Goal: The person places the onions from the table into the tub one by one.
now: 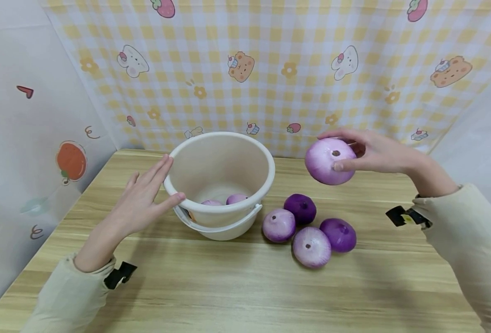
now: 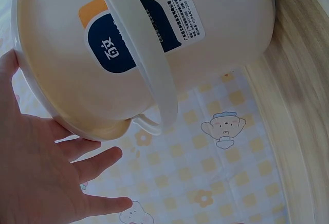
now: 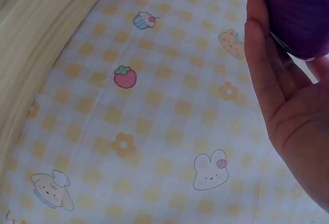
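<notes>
Yellow-checked cloth (image 1: pixel 270 99), printed with bears and strawberries, hangs behind a wood-grain table (image 1: pixel 212 291), with white sheeting (image 1: pixel 16 152) on the left. Near the back stands a white bucket (image 1: pixel 220 159). The left hand (image 1: pixel 139 203) rests on its rim, fingers extended; the right hand (image 1: pixel 380 150) grips an onion (image 1: pixel 324 169) in the air. Four more onions (image 1: pixel 311 254) sit beside the bucket; two onions (image 1: pixel 236 199) show inside.

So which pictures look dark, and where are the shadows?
Head view: bright, with soft, blurry shadows on the table near the left sleeve and right sleeve; left wrist view: dimmer, with the left hand and bucket shaded; right wrist view: dim too, the held onion looking very dark purple.
</notes>
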`<control>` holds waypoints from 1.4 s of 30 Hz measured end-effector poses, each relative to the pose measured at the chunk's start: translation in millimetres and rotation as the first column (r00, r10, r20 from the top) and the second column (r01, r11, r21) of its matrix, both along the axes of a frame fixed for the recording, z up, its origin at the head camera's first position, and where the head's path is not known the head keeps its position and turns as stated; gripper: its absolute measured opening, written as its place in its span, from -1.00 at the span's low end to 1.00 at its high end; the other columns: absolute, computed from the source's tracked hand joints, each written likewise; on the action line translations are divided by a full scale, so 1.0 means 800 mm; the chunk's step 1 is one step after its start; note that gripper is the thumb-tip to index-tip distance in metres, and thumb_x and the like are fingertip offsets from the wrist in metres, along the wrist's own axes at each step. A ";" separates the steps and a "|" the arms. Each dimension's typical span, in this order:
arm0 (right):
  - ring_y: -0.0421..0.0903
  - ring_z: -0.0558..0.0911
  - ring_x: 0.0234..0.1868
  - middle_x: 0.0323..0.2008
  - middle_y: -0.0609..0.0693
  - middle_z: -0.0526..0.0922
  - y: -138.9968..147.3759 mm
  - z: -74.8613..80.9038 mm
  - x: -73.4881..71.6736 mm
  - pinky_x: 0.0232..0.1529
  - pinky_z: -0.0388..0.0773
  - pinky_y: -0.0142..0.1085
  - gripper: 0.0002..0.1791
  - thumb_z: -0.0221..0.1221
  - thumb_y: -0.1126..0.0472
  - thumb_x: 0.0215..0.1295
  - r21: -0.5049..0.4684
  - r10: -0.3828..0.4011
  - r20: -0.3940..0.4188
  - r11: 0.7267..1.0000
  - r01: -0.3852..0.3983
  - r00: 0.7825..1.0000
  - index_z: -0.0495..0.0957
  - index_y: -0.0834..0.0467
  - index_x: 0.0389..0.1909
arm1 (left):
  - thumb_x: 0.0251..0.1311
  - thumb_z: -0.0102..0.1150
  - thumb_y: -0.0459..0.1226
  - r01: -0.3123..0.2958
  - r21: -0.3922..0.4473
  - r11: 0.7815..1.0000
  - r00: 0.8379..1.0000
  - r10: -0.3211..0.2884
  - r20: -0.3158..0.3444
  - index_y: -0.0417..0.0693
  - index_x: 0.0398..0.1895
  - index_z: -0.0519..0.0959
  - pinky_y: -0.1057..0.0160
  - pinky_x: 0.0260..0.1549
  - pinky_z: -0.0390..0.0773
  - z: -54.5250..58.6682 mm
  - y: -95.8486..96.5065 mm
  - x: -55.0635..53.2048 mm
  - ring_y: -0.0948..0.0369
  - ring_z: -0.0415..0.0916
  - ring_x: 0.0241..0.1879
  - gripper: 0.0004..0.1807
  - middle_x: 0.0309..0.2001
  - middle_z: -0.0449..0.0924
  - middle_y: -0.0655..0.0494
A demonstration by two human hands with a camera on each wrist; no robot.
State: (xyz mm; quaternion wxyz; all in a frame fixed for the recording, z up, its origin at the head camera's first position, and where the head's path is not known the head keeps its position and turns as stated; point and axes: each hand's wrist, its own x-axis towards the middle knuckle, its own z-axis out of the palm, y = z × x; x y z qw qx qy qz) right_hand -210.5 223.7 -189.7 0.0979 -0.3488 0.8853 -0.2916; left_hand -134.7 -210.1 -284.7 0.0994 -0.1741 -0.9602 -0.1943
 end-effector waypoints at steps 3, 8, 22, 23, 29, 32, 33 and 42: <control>-0.04 0.49 -0.15 -0.03 0.00 0.42 -0.004 0.003 -0.002 -0.24 0.45 -0.27 -0.43 0.17 0.24 0.12 0.002 0.002 0.022 1.000 -0.002 1.000 0.27 -0.04 0.18 | 0.14 -0.06 0.11 0.000 0.000 1.000 1.000 0.000 0.001 -0.09 0.37 -0.14 -0.22 0.11 -0.25 0.000 0.000 0.000 -0.06 -0.11 0.26 -0.14 0.36 -0.18 0.00; -0.06 0.49 -0.13 -0.03 0.01 0.42 -0.012 0.007 -0.005 -0.22 0.45 -0.26 -0.44 0.15 0.21 0.15 0.010 0.008 0.037 1.000 -0.008 0.999 0.27 -0.05 0.19 | 0.14 -0.06 0.11 0.001 0.004 1.000 1.000 -0.001 0.007 -0.09 0.37 -0.14 -0.21 0.11 -0.27 0.000 0.000 0.000 -0.04 -0.13 0.27 -0.14 0.36 -0.18 0.00; -0.08 0.46 -0.11 0.00 -0.02 0.41 -0.034 0.018 -0.017 -0.17 0.39 -0.15 -0.45 0.15 0.14 0.15 0.017 -0.012 0.060 1.000 0.011 0.998 0.27 -0.07 0.19 | 0.14 -0.07 0.11 0.002 0.005 1.000 1.000 -0.002 0.012 -0.08 0.37 -0.15 -0.21 0.11 -0.27 0.000 0.000 0.000 0.00 -0.15 0.28 -0.14 0.36 -0.20 0.02; -0.07 0.46 -0.11 0.02 -0.04 0.40 -0.036 0.019 -0.019 -0.17 0.39 -0.15 -0.46 0.14 0.16 0.16 0.008 0.004 0.060 1.000 -0.004 0.998 0.27 -0.06 0.19 | 0.14 -0.07 0.11 0.003 0.005 1.000 1.000 -0.003 0.011 -0.08 0.37 -0.15 -0.21 0.11 -0.26 0.000 0.000 0.000 0.00 -0.15 0.28 -0.14 0.36 -0.20 0.02; -0.09 0.48 -0.14 -0.02 -0.07 0.44 -0.047 0.025 -0.028 -0.19 0.38 -0.15 -0.50 0.13 0.11 0.17 0.016 0.013 0.026 1.000 -0.014 1.000 0.31 -0.13 0.16 | 0.14 -0.06 0.10 0.006 0.012 1.000 1.000 -0.006 0.007 -0.07 0.37 -0.14 -0.20 0.12 -0.29 0.000 0.000 0.000 -0.01 -0.14 0.28 -0.14 0.36 -0.19 0.02; -0.08 0.46 -0.14 -0.03 -0.06 0.42 -0.051 0.028 -0.030 -0.18 0.35 -0.13 -0.50 0.14 0.07 0.15 0.033 -0.014 0.022 0.999 0.013 1.000 0.30 -0.14 0.15 | 0.15 -0.06 0.10 0.008 0.014 1.000 1.000 -0.008 0.008 -0.07 0.37 -0.15 -0.20 0.12 -0.28 0.000 0.000 0.000 -0.01 -0.14 0.28 -0.15 0.36 -0.19 0.02; -0.07 0.46 -0.14 -0.02 -0.05 0.41 -0.052 0.029 -0.031 -0.17 0.35 -0.12 -0.50 0.14 0.08 0.15 0.028 -0.009 0.025 1.000 0.008 1.000 0.30 -0.11 0.15 | 0.15 -0.06 0.10 0.008 0.014 1.000 1.000 -0.008 0.008 -0.07 0.37 -0.15 -0.20 0.12 -0.28 0.000 0.000 0.000 -0.01 -0.14 0.28 -0.15 0.36 -0.19 0.02; -0.06 0.46 -0.14 -0.05 -0.05 0.43 -0.068 0.034 -0.037 -0.15 0.32 -0.14 -0.47 0.15 0.02 0.13 0.058 -0.014 0.012 0.998 0.014 1.000 0.29 -0.11 0.16 | 0.15 -0.06 0.10 0.008 0.012 1.000 1.000 -0.008 0.005 -0.07 0.37 -0.15 -0.21 0.11 -0.27 0.000 0.000 0.000 0.00 -0.14 0.28 -0.15 0.35 -0.17 -0.01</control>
